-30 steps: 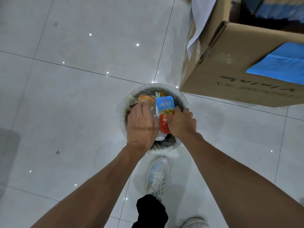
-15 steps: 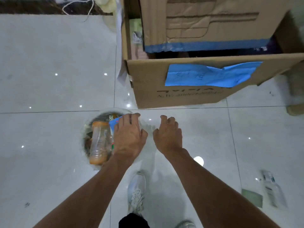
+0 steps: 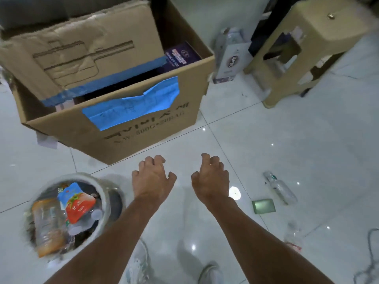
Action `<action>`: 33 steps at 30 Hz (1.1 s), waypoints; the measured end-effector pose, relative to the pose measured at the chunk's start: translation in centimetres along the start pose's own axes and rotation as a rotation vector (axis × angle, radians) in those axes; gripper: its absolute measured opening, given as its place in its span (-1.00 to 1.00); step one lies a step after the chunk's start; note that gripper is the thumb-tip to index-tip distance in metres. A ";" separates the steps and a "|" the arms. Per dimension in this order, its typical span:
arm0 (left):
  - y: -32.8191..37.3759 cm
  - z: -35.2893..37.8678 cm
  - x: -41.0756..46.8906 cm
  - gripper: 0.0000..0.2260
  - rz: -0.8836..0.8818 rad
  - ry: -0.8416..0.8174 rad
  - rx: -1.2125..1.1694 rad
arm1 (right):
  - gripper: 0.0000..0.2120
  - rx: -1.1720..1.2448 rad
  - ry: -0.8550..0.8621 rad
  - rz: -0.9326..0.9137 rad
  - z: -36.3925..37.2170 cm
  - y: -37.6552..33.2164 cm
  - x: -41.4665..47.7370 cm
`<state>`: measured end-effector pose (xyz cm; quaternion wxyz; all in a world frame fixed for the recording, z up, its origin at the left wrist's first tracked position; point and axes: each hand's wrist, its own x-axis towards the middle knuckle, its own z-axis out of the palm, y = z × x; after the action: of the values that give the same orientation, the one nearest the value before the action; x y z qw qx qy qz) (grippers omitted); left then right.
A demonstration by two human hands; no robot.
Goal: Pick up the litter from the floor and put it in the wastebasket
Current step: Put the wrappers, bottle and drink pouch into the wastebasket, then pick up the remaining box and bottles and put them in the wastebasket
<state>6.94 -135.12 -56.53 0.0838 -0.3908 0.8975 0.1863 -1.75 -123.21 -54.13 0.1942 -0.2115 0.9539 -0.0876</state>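
Left hand (image 3: pixel 152 179), right hand (image 3: pixel 211 179): fingers loosely curled, empty. Wastebasket (image 3: pixel 110 201) full; bottle (image 3: pixel 280 189), seemingly plastic, on floor (image 3: pixel 266 140).

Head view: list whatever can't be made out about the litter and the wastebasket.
All in the head view:
- Wastebasket: motion-blurred; lower contents hidden under the pouch and orange bottle.
- Clear bottle: label too blurred to read.
- Second bottle, lower right: faint, smeared outline.
- Green card: too small to identify.
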 end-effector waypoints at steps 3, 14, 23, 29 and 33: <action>4.8 1.2 -1.0 -0.60 0.049 -0.048 0.015 | -0.51 -0.007 0.033 0.073 -1.9 5.3 -0.9; 19.0 4.9 -6.6 -0.61 0.305 -0.104 0.040 | -0.58 0.060 0.080 0.383 -6.8 20.4 -5.8; 23.7 5.7 -7.1 -0.61 0.448 -0.124 0.024 | -0.58 0.092 0.063 0.548 -8.3 23.7 -7.4; 23.0 5.0 -6.1 -0.63 0.475 -0.150 0.026 | -0.54 0.066 0.062 0.568 -9.2 23.2 -6.3; 22.8 5.7 -5.8 -0.62 0.459 -0.175 0.074 | -0.53 0.054 0.046 0.560 -9.0 24.2 -5.3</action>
<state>-5.80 -114.67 -53.91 0.1310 -0.1559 0.9582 0.2008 -9.92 -98.42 -50.22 0.1947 0.0678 0.9766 -0.0608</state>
